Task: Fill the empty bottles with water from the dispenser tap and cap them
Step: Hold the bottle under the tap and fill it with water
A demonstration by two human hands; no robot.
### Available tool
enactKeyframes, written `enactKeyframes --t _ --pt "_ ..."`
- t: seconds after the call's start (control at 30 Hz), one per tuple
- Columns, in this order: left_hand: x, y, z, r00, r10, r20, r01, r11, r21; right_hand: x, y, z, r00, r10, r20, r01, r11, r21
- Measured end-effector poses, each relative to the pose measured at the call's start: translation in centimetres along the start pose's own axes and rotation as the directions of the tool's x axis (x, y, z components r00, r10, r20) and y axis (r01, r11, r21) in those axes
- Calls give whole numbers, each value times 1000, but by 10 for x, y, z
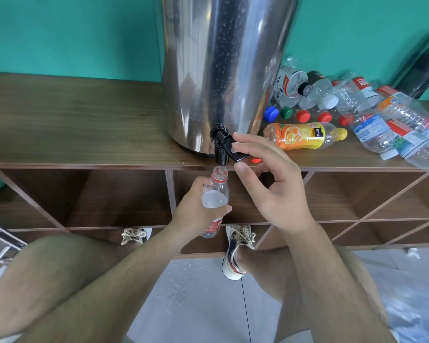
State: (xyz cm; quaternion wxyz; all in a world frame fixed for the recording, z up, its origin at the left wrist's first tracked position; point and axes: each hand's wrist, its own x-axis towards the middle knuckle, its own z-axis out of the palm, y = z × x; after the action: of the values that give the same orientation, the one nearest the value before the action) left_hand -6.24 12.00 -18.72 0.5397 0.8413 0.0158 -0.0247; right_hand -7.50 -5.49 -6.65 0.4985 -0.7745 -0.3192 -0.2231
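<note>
A tall steel dispenser stands on the wooden shelf top, its black tap hanging over the front edge. My left hand grips a clear bottle with a red label upright, its open neck right under the spout. Water fills much of the bottle. My right hand pinches the tap's black lever between thumb and fingers. A red cap lies on the shelf edge behind that hand.
Several empty plastic bottles lie heaped on the shelf top right of the dispenser, with an orange-labelled one nearest. Loose caps, blue, green and red, sit behind it. Open cubbies are below; the floor is wet.
</note>
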Motion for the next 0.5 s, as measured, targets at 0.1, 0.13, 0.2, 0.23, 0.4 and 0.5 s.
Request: enactKeyframes --t 0.1,0.13,0.2,0.23,0.4,0.5 --pt "0 0 1 1000 0 4 0 1000 4 0 0 -1 1000 0 6 0 1000 -7" --pt "-1 0 1 1000 -1 5 1 1000 4 0 0 -1 1000 -1 5 1 1000 -11" --pt "-2 0 1 1000 -1 4 1 1000 7 1 0 -1 1000 -1 4 1 1000 -18" --pt "-2 0 0 1000 -3 2 2 1000 12 1 0 -1 1000 1 6 -1 1000 -18" --pt "-1 0 0 1000 -4 -2 4 1000 18 0 1 1 1000 4 3 -4 1000 -16" --pt "-2 1 0 1000 -11 4 11 1000 11 1 1 0 1000 6 0 -6 1000 -13"
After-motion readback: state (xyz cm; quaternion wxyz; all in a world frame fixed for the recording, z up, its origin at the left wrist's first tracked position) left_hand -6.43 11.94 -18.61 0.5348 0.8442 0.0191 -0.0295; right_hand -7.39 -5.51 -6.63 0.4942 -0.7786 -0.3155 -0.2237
